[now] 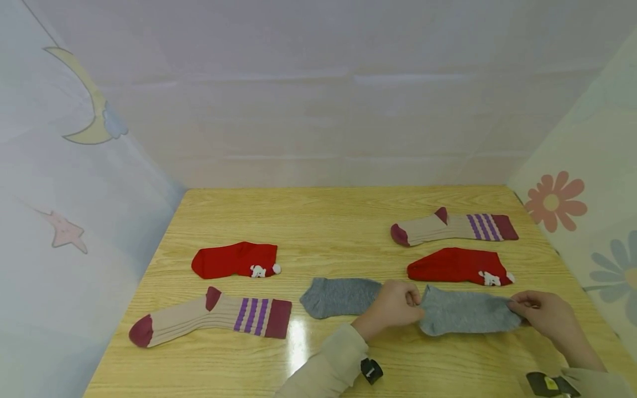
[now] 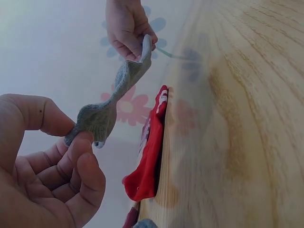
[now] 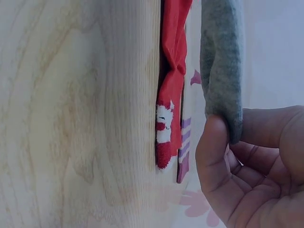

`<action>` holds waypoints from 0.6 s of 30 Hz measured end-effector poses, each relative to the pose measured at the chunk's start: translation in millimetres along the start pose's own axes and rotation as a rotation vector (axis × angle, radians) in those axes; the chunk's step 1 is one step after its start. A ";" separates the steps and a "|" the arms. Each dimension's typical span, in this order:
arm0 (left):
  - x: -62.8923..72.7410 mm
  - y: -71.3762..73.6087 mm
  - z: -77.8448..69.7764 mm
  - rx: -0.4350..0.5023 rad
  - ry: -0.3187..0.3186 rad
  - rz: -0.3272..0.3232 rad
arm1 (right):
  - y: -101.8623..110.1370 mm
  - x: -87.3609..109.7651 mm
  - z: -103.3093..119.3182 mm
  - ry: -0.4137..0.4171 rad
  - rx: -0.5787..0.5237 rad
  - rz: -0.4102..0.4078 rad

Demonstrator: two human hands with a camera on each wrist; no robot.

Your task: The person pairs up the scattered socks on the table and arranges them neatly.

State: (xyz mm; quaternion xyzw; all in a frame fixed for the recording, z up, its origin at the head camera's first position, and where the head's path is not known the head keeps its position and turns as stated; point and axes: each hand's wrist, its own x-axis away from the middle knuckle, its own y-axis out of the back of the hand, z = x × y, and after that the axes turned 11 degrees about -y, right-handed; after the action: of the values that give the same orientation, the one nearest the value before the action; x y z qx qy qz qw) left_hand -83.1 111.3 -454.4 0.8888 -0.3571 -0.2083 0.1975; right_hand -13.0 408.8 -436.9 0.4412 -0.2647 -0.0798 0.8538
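Note:
A light grey ankle sock (image 1: 465, 312) is stretched between my two hands, raised off the table in both wrist views. My left hand (image 1: 395, 307) pinches its left end between thumb and forefinger, as the left wrist view shows (image 2: 52, 161). At the other end, my right hand (image 1: 544, 315) pinches the sock between thumb and finger; the right wrist view shows this grip up close. A second grey ankle sock (image 1: 338, 297) lies flat to the left, its right end partly hidden behind my left hand.
Behind the held sock lie a red sock (image 1: 450, 265) with a white figure and a beige sock (image 1: 428, 229) with purple stripes. On the left lie another red sock (image 1: 224, 261) and another striped beige sock (image 1: 189, 320). Patterned sheets enclose the wooden table (image 1: 308, 221).

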 end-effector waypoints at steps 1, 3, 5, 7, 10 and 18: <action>0.5 0.6 0.2 0.001 -0.007 -0.005 | 0.3 0.3 1.0 -0.005 -0.004 0.006; 1.2 1.4 1.4 0.008 -0.009 -0.008 | 0.8 1.0 2.7 -0.009 -0.012 0.011; 2.0 2.5 2.0 0.022 -0.010 -0.010 | 0.9 1.9 3.8 -0.004 -0.015 0.011; 3.0 4.2 2.0 0.030 -0.014 -0.011 | 0.8 2.7 4.8 0.004 -0.023 0.010; 5.1 8.5 0.0 0.064 -0.009 -0.018 | 0.0 3.6 5.3 0.020 -0.033 0.009; 10.6 17.1 2.1 0.156 -0.017 -0.045 | -2.1 6.3 9.2 0.026 -0.107 0.044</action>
State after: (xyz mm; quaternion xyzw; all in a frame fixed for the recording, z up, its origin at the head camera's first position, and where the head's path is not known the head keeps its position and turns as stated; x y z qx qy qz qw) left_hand -86.7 91.8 -450.0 0.9075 -0.3537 -0.1922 0.1200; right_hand -12.3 398.6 -431.8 0.3898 -0.2585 -0.0691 0.8812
